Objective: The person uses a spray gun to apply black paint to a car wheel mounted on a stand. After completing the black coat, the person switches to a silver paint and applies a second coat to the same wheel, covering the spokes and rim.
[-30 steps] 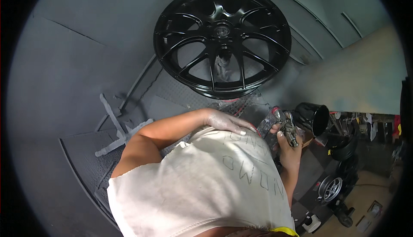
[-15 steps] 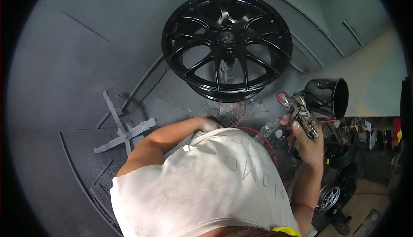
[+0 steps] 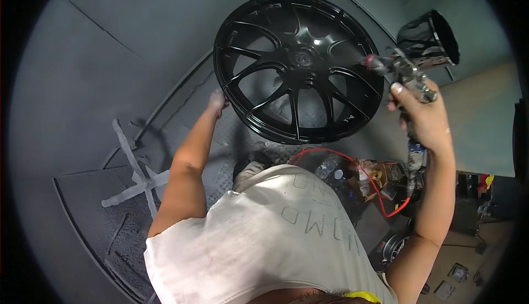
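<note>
A glossy black wheel rim [image 3: 303, 86] with split spokes stands raised in front of me. My right hand [image 3: 424, 114] is closed round a metal spray gun [image 3: 410, 75]. The gun's red-ringed nozzle points left at the rim's right side, and a paint-streaked dark cup [image 3: 421, 42] sits on the gun. From below the grip, a red hose [image 3: 380, 196] loops down and left. My left hand [image 3: 218, 104] is at the rim's lower left edge. Its fingers are blurred, and I cannot make out whether they grip the rim.
At the left, a grey paint-crusted cross-shaped stand [image 3: 144, 184] is near the textured floor mat [image 3: 93, 221]. A cardboard box [image 3: 372, 180] with clutter lies to the lower right, and a silver wheel [image 3: 394, 247] is farther down. Grey walls [image 3: 138, 23] surround the rim.
My right hand has raised the spray gun up and right, its nozzle now beside the rim. My left hand has reached out from my body to the rim's edge. The rim appears lower and turned.
</note>
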`<state>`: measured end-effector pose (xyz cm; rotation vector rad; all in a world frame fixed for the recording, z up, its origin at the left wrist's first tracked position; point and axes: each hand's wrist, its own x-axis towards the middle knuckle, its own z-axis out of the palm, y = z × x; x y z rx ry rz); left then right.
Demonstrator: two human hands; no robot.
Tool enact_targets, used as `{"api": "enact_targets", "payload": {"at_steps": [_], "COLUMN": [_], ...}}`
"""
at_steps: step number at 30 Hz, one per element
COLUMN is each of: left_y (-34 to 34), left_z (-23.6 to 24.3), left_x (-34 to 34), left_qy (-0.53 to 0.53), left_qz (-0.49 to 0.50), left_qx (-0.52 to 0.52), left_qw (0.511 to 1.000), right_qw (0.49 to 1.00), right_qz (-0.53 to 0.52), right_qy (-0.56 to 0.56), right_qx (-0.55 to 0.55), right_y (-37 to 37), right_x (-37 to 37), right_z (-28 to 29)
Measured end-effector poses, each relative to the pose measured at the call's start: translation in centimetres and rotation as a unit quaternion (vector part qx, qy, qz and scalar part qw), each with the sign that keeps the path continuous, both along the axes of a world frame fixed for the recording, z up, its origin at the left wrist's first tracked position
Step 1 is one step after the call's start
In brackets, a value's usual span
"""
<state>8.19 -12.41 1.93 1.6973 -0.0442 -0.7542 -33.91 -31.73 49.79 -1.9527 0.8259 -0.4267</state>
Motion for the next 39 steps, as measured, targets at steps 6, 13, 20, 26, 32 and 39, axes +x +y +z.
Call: {"api": "enact_targets", "payload": {"at_steps": [6, 13, 20, 26, 32, 39], "left_y": [-2.4, -0.6, 1.3, 0.4, 2.4, 0.8], "left_z": [2.2, 1.8, -1.2, 1.3, -0.9, 4.7], "left_x": [-1.1, -8.7, -22.7, -24.5, -15.8, -1.8], "left_qy": [-0.149, -0.126, 0.222, 0.139, 0.211, 0.008], "left_qz": [-0.054, 0.051, -0.080, -0.389, -0.230, -0.042], "left_qx": [-0.053, -0.035, -0.138, 0.055, 0.076, 0.012], "left_qw": [0.986, 0.990, 0.962, 0.909, 0.947, 0.999], "right_qw": [0.995, 0.995, 0.999, 0.997, 0.996, 1.000], "right_qz": [-0.058, -0.013, 0.033, -0.020, 0.034, 0.011], "right_qy": [0.069, 0.065, 0.035, 0.062, 0.067, -0.024], "right_qx": [-0.037, 0.079, -0.003, -0.052, 0.044, -0.003], "right_y": [-1.8, 0.6, 1.3, -1.4, -0.7, -0.2], "right_x": [-2.1, -2.8, -1.6, -3.4, -3.7, -4.2], "right_z": [1.5, 1.5, 1.6, 0.7, 0.7, -0.2]}}
